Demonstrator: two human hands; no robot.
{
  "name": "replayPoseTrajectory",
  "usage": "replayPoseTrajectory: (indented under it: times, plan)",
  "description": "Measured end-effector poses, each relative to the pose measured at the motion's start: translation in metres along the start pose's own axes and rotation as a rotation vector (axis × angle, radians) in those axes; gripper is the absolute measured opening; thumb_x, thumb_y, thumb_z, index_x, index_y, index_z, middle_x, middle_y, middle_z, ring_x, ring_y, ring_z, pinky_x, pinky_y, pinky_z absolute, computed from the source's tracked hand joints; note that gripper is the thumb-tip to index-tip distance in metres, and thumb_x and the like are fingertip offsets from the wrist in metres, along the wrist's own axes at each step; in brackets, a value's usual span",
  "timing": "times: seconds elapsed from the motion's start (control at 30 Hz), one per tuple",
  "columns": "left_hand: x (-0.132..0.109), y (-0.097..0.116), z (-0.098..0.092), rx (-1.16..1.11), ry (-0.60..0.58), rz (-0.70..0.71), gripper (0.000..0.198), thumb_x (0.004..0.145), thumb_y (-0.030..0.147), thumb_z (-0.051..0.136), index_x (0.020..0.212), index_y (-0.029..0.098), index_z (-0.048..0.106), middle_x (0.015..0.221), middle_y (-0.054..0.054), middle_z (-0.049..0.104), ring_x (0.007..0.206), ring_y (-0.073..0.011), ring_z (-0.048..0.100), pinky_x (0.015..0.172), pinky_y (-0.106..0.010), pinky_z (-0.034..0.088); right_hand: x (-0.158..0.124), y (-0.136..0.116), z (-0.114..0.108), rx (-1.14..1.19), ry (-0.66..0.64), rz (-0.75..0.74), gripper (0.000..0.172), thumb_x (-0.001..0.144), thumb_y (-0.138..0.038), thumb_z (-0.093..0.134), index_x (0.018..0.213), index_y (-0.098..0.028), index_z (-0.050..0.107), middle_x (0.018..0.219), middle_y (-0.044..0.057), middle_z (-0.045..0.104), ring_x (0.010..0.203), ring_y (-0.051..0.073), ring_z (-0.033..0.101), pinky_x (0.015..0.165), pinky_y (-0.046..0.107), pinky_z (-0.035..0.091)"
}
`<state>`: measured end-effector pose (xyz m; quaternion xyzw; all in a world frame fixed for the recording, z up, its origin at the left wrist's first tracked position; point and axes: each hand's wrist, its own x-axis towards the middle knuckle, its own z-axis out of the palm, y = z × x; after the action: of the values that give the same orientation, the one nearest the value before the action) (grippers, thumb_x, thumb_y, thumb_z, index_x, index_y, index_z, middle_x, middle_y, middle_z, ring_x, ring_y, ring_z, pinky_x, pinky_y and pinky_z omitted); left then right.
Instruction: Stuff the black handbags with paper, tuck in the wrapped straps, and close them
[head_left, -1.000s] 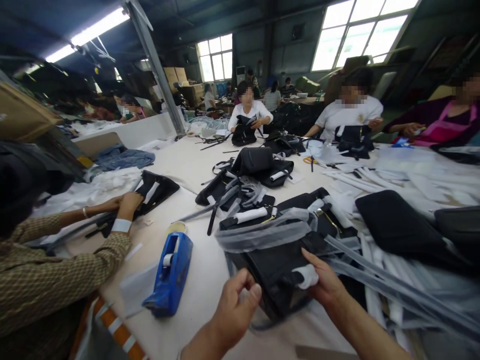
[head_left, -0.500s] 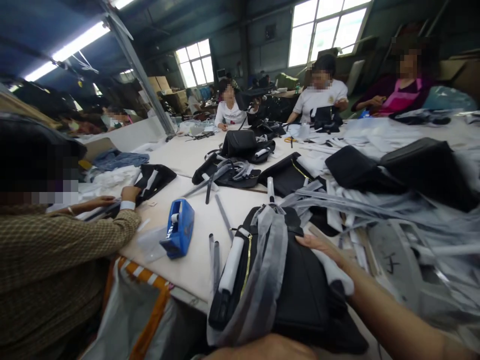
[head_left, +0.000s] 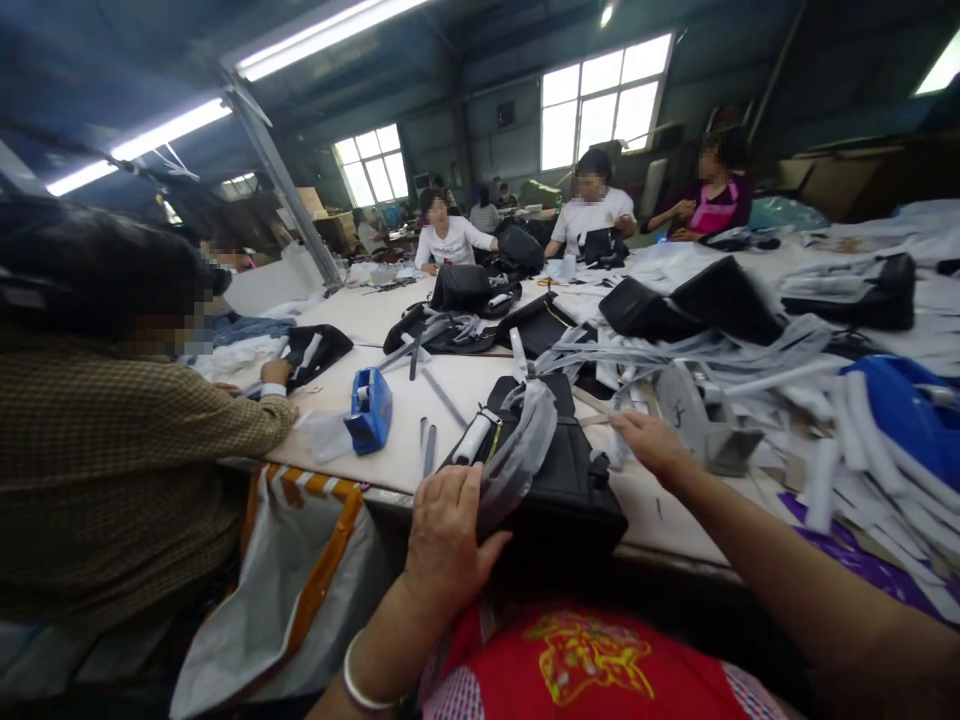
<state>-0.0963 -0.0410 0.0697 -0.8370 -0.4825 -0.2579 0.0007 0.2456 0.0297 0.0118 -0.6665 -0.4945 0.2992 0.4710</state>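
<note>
Bag: black, boxy, with a smooth leather-like surface; it lies before you at the near edge of the pale table [head_left: 652,522]. Point of reference: the black bag [head_left: 574,445].
Zipper: gold-coloured [head_left: 493,440], running along the bag's left side; its metal teeth stand out against the black.
White wrap: a smooth, rounded sleeve [head_left: 472,437] beside the zipper.
Straps: covered in thin, cloudy grey film [head_left: 525,455], creased and looped over the top of the bag.
Upright piece: a narrow white-wrapped part [head_left: 518,350] rising at the bag's far end.
Left hand: your left hand [head_left: 448,525] rests on the bag's near left corner, fingers straight and side by side, thumb held away from them.
Right hand: your right hand [head_left: 654,443] reaches past the bag's right side, fingertips at the end of a flat tan strip [head_left: 591,402]; you cannot tell from this view whether they pinch it.
Left of bag: two slim grey strips [head_left: 428,448] lie side by side; farther off stands a blue tape dispenser [head_left: 370,410] with a scuffed, wedge-shaped body.
Right of bag: a grey angular holder [head_left: 697,415] stands near your right hand; white soft-looking tubes [head_left: 847,440] lie heaped beyond it.
</note>
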Motion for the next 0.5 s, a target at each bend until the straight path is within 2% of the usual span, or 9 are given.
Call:
replayPoseTrajectory:
  times: [0.07, 0.13, 0.2, 0.23, 0.3, 0.33, 0.37, 0.4, 0.5]
  plan:
    - [-0.001, 0.000, 0.006, 0.046, -0.004, 0.002, 0.051, 0.075, 0.023, 0.071, 0.123, 0.017, 0.056, 0.122, -0.015, 0.061, 0.120, -0.0352, 0.052, 0.108, -0.056, 0.034, -0.008, -0.016, -0.004, -0.203, 0.076, -0.138, 0.029, 0.083, -0.043, 0.060, 0.091, -0.019, 0.074, 0.088, 0.008, 0.073, 0.088, 0.025, 0.065, 0.082, 0.038, 0.049]
    - [0.001, 0.001, 0.006, 0.007, -0.026, 0.039, 0.036, 0.079, 0.016, 0.063, 0.115, 0.019, 0.059, 0.118, -0.012, 0.064, 0.115, -0.0306, 0.056, 0.109, -0.054, 0.032, -0.022, -0.035, 0.000, -0.268, 0.069, -0.301, 0.030, 0.085, -0.042, 0.057, 0.097, -0.018, 0.073, 0.100, 0.010, 0.072, 0.097, 0.026, 0.064, 0.090, 0.040, 0.047]
    - [0.006, 0.002, -0.001, -0.071, -0.059, 0.088, 0.029, 0.082, 0.012, 0.056, 0.108, 0.021, 0.060, 0.114, -0.008, 0.066, 0.111, -0.0266, 0.059, 0.111, -0.054, 0.029, -0.040, -0.051, 0.008, -0.258, -0.015, -0.490, 0.027, 0.088, -0.038, 0.057, 0.098, -0.019, 0.072, 0.106, 0.010, 0.070, 0.102, 0.025, 0.063, 0.094, 0.039, 0.046]
    - [0.010, 0.002, -0.007, -0.111, -0.079, 0.095, 0.025, 0.083, 0.011, 0.053, 0.105, 0.021, 0.061, 0.110, -0.007, 0.067, 0.106, -0.0249, 0.061, 0.109, -0.052, 0.031, -0.049, -0.057, 0.012, -0.259, -0.086, -0.563, 0.025, 0.089, -0.036, 0.056, 0.098, -0.019, 0.072, 0.106, 0.010, 0.070, 0.102, 0.024, 0.063, 0.095, 0.038, 0.046]
    - [0.021, -0.001, -0.025, -0.176, -0.138, 0.050, 0.011, 0.086, 0.017, 0.052, 0.093, 0.020, 0.060, 0.092, -0.006, 0.068, 0.088, -0.0215, 0.062, 0.094, -0.042, 0.044, -0.064, -0.064, 0.019, -0.284, -0.242, -0.647, 0.023, 0.091, -0.034, 0.056, 0.095, -0.021, 0.074, 0.101, 0.009, 0.072, 0.098, 0.022, 0.064, 0.093, 0.037, 0.047]
    - [0.030, -0.003, -0.036, -0.196, -0.179, 0.017, 0.009, 0.089, 0.024, 0.052, 0.087, 0.020, 0.059, 0.082, -0.004, 0.066, 0.077, -0.0195, 0.060, 0.081, -0.036, 0.047, -0.069, -0.065, 0.020, -0.299, -0.304, -0.665, 0.023, 0.092, -0.034, 0.055, 0.093, -0.021, 0.074, 0.098, 0.008, 0.073, 0.095, 0.021, 0.065, 0.091, 0.036, 0.048]
    - [0.042, -0.006, -0.048, -0.209, -0.229, -0.008, 0.017, 0.091, 0.032, 0.053, 0.081, 0.020, 0.058, 0.073, -0.002, 0.061, 0.067, -0.0171, 0.056, 0.068, -0.030, 0.046, -0.072, -0.065, 0.020, -0.309, -0.350, -0.674, 0.024, 0.093, -0.033, 0.054, 0.091, -0.021, 0.074, 0.095, 0.008, 0.073, 0.092, 0.021, 0.065, 0.090, 0.036, 0.048]
    - [0.057, -0.009, -0.061, -0.204, -0.263, -0.002, 0.023, 0.091, 0.039, 0.054, 0.078, 0.020, 0.057, 0.068, 0.000, 0.059, 0.063, -0.0153, 0.053, 0.062, -0.027, 0.042, -0.074, -0.064, 0.019, -0.312, -0.383, -0.680, 0.025, 0.094, -0.033, 0.053, 0.090, -0.021, 0.075, 0.094, 0.007, 0.073, 0.091, 0.021, 0.066, 0.090, 0.036, 0.048]
    - [0.120, -0.016, -0.092, -0.082, -0.282, 0.159, 0.033, 0.085, 0.049, 0.060, 0.076, 0.017, 0.061, 0.066, 0.001, 0.055, 0.063, -0.0139, 0.051, 0.064, -0.025, 0.039, -0.074, -0.059, 0.015, -0.281, -0.424, -0.683, 0.025, 0.095, -0.031, 0.052, 0.089, -0.021, 0.074, 0.093, 0.008, 0.073, 0.090, 0.020, 0.065, 0.088, 0.035, 0.048]
